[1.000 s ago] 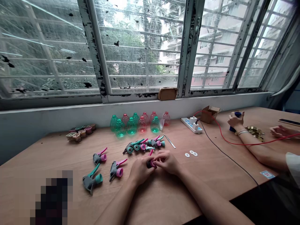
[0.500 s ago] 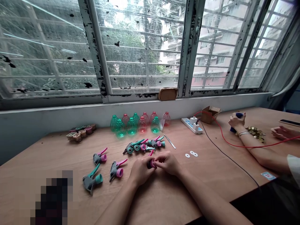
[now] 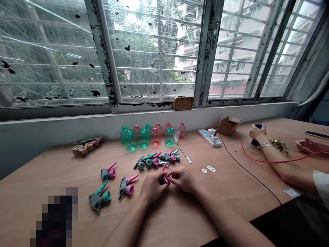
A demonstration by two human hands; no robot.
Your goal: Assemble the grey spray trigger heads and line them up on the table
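Hands: both at centre of wooden table, pressed close together, not spread.
L hand: fingers curled round dark end of spray-trigger head.
R hand: fingertips pinched pink collar of same head.
Item pos.: between hands, pink trigger lever pointing away from person. Body mostly hidden by fingers; prob. dark grey, view poor.
Nearby L: 3 finished heads, grey w/ teal or pink parts.
Ahead: row of similar heads, just beyond hands; green and red plastic bottles by wall.
Nearby R: steel tweezers; 3 white washers.
Co-worker: hand gripped blue part; other hand lay open on table.
Writing: sticker and power strip marked, illegible. No brand readable.
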